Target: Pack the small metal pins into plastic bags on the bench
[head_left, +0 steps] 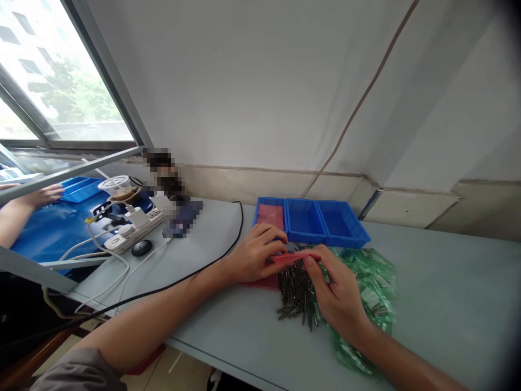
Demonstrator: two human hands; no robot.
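Left hand point(258, 252) and right hand point(336, 288) both closed on pink plastic bag point(291, 258), pinching opposite ends; bag held over far part of metal pin pile point(299, 293). Bag film looks thin, light, limp, probably slippery; best pinched at edges, thumb against fingertips. Pins look stiff, smooth, likely to roll; take by mid-shaft, few at once. Pink sheet point(266, 282) left of pile, partly under left hand. Green plastic bag point(376, 271) right of pile. Blue bins point(305, 217) beyond pile, leftmost holding pink film point(272, 214).

creased grey-brown sleeve point(81, 372) I see from afar, bare left forearm point(175, 296) beyond it, bare left hand point(256, 252) farther, bare right hand point(340, 293) well apart from the sleeve
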